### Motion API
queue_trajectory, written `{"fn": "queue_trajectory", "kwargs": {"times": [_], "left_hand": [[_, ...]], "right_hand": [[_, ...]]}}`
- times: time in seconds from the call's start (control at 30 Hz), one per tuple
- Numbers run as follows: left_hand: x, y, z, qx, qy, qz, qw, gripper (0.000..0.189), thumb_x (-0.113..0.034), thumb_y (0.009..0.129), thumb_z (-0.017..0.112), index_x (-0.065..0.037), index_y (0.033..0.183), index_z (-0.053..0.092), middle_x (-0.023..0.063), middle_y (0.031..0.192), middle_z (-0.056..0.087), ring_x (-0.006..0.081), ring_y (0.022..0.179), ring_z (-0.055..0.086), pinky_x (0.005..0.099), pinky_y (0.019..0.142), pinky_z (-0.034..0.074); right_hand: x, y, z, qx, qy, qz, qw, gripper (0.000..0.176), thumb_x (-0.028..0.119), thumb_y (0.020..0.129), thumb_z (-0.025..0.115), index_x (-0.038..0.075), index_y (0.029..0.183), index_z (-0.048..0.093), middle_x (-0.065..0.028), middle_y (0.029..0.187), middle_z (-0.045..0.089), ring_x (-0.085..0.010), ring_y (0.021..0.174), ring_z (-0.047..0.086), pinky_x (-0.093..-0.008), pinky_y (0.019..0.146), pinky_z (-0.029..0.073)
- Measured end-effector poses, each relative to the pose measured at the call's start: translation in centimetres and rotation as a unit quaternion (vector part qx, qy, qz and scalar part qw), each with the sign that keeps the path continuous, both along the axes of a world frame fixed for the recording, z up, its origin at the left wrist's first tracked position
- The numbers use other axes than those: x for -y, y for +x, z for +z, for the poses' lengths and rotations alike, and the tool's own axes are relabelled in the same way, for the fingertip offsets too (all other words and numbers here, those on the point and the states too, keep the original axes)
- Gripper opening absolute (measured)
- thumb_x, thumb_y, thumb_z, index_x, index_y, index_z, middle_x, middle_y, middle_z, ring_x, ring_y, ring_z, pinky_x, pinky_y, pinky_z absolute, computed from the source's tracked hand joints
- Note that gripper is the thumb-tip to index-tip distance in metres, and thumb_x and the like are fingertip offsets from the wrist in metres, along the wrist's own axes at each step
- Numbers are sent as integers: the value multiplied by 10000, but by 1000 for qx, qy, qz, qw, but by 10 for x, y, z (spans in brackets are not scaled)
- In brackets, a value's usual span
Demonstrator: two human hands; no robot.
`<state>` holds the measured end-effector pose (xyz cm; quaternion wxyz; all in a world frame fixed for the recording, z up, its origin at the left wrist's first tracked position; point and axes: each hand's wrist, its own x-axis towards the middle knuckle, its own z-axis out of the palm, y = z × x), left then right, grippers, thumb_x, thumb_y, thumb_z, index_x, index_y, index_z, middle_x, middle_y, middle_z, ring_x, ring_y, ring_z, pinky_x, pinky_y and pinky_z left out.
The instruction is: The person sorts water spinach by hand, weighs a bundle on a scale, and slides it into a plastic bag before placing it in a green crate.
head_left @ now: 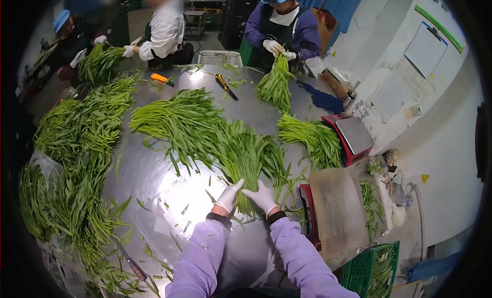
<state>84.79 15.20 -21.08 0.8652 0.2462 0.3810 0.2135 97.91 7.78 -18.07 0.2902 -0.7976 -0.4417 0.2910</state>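
Observation:
A bunch of long-stemmed leafy greens (243,162), much like water spinach, lies on the metal table in front of me, stems toward me. From its left side my left hand (228,196), in a white glove, is closed around the stems. My right hand (262,196), also gloved, presses round the same bunch from the right. Some of the fingers are hidden behind the stems. Touching this bunch at its upper left is a larger pile of greens (177,121). Another bunch (312,139) rests to the right, beside a red scale (351,136).
A big heap of greens (77,129) covers the table's left side. Two cutter knives (225,87) lie at the far end, and a knife (134,264) is near left. A second scale (335,206) and a green crate (376,270) stand right. Co-workers (281,26) handle greens opposite.

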Motion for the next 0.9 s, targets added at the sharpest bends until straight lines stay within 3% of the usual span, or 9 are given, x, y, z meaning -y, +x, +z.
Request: {"fn": "queue_trajectory", "kwargs": {"times": [0.13,0.27,0.33,0.47,0.63,0.7,0.83,0.87,0.9], "left_hand": [[3,5,9,60,68,9,996,350,-204,900,659,-47,1205,590,48,1065,656,149,928,616,278,798,489],[28,-17,70,31,208,85,974,429,-104,888,642,5,1277,498,74,1179,607,152,1055,567,270,916,442],[53,-39,96,69,212,111,968,447,-53,913,529,8,1344,429,91,1256,551,173,1113,541,307,970,427],[100,-63,39,245,121,236,932,504,-254,980,508,-28,1407,361,104,1389,456,224,1258,454,375,1075,365],[123,-84,-3,318,-12,184,930,610,-432,956,519,-50,1408,370,96,1392,463,232,1273,448,413,1088,357],[126,-91,-27,309,-27,192,931,578,-393,962,522,-48,1403,378,100,1384,474,241,1268,456,416,1084,362],[116,-91,-8,185,-44,199,961,477,-263,947,544,-34,1350,432,109,1248,567,265,1139,537,440,1016,413],[110,-92,1,186,-45,198,961,477,-263,947,544,-34,1350,432,109,1248,567,265,1139,537,440,1016,413],[105,-95,10,248,-27,153,956,452,-243,928,551,-29,1315,456,110,1168,586,259,1058,550,446,983,420]], "right_hand": [[0,-17,17,-156,147,-39,976,626,293,805,719,21,1311,469,-201,1143,636,-335,1055,614,-367,896,478],[13,-52,76,-9,245,-17,969,576,127,822,648,-25,1331,424,-247,1177,587,-360,1073,592,-394,891,474],[29,-69,74,71,294,11,953,607,155,816,660,-51,1331,414,-261,1194,570,-384,1067,586,-406,894,474],[50,-100,63,26,240,74,968,635,246,828,686,-29,1337,424,-271,1205,558,-406,1070,577,-415,888,483],[59,-104,33,-59,82,138,985,705,434,856,630,-16,1356,418,-247,1280,515,-402,1161,522,-413,927,453],[61,-105,28,156,117,171,966,805,551,830,597,-38,1350,423,-238,1311,496,-430,1264,416,-451,1005,383],[60,-98,42,232,136,205,941,828,559,795,625,-24,1352,437,-215,1310,515,-403,1279,416,-437,1026,366],[60,-88,49,233,136,204,941,828,559,795,625,-24,1352,437,-215,1310,515,-403,1279,416,-437,1026,366],[59,-74,57,34,110,139,984,768,523,798,644,-1,1332,469,-208,1275,544,-360,1216,485,-411,984,404]]}}
